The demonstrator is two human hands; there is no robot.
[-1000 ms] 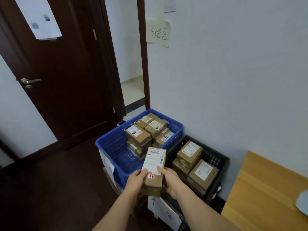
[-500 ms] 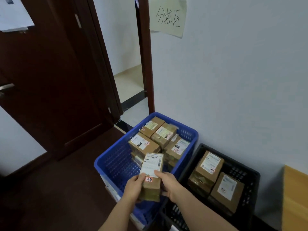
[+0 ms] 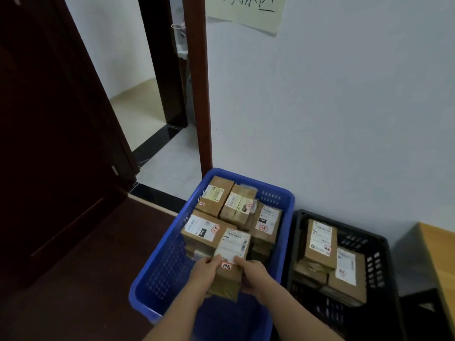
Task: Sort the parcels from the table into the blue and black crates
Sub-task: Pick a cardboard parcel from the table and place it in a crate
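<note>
Both hands hold one small cardboard parcel (image 3: 231, 264) over the blue crate (image 3: 157, 274): the left hand (image 3: 205, 271) has its grip clamped on the parcel's left edge, the right hand (image 3: 252, 273) on its right edge, thumbs on the white shipping label. The parcel sits just in front of the stacked parcels (image 3: 216, 217) that fill the crate's far half. Beside it on the right, touching, stands the black crate (image 3: 376, 262) with more parcels (image 3: 320, 244). A wooden worktop (image 3: 440, 252) shows at the right edge.
</note>
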